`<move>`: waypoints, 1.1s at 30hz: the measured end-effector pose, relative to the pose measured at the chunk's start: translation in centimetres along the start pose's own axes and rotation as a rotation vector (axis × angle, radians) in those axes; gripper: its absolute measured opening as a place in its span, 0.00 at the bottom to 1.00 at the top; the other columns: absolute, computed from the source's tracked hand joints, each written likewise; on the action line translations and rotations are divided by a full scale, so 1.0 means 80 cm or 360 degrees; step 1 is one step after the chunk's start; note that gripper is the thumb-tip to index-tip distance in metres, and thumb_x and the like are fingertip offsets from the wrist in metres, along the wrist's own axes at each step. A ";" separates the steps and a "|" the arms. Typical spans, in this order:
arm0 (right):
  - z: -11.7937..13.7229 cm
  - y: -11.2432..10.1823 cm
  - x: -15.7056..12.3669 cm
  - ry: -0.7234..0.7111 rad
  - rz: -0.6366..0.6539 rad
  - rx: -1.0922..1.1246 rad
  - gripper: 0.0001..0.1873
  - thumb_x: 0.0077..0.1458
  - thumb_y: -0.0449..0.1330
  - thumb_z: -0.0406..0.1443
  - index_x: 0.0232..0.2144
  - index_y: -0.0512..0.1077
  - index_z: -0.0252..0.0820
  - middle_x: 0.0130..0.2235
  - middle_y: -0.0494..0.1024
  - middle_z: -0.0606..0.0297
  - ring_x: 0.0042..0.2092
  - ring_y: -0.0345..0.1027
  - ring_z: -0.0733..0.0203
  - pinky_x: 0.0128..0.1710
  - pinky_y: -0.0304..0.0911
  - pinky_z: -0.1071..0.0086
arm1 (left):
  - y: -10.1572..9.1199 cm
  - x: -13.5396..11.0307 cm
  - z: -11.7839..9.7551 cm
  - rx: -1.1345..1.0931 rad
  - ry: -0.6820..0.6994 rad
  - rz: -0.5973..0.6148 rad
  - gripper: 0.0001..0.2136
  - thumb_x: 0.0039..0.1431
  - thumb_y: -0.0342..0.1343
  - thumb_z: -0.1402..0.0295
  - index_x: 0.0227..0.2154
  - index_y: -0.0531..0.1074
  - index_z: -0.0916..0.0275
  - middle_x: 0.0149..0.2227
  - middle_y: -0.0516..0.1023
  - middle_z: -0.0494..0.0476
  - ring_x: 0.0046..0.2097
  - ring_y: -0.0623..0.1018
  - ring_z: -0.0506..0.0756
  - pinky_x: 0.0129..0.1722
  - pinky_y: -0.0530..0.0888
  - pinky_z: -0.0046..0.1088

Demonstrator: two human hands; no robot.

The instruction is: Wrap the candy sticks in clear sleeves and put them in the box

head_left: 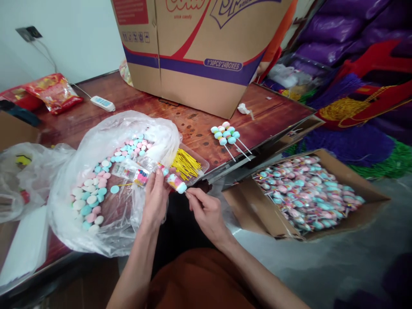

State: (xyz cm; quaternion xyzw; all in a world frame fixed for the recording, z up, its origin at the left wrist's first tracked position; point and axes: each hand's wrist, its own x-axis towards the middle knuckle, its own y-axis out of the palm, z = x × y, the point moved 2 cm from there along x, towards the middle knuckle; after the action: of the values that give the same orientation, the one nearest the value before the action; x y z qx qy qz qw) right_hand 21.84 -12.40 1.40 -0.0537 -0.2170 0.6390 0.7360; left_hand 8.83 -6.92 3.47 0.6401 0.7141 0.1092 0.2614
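Observation:
A marshmallow lollipop [176, 183] sits inside a printed clear wrapper [163, 169] in front of me. My left hand [156, 195] is closed on the wrapper and the upper candy. Thumb and fingers of my right hand [206, 212] pinch the lollipop's stick at its lower end. Left of my hands, an open clear plastic bag [77, 163] holds many loose pink, blue and white marshmallows [92, 199]. More printed wrappers [140, 175] lie by my left hand. A tray [204, 163] of gold twist ties [186, 165] is just behind the lollipop.
Several unwrapped lollipops [225, 133] lie at the table's [206, 148] right edge, sticks overhanging. A large cardboard carton [199, 81] stands at the back. Lower right, an open box [247, 214] is full of wrapped lollipops [312, 193]. A red snack packet [56, 92] lies back left.

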 end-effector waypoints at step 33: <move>0.001 0.004 -0.006 0.0599 0.0537 0.0693 0.15 0.62 0.54 0.42 0.26 0.69 0.41 0.18 0.65 0.74 0.21 0.55 0.68 0.24 0.51 0.73 | 0.006 -0.001 0.011 -0.0229 -0.0109 0.0140 0.14 0.58 0.64 0.58 0.38 0.74 0.65 0.34 0.76 0.55 0.32 0.75 0.49 0.36 0.74 0.24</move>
State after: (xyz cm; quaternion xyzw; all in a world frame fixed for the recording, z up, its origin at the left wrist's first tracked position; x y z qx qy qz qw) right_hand 21.50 -12.85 1.25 -0.0476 0.0764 0.7621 0.6412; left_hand 9.73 -7.08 2.96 0.6538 0.6663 0.1497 0.3260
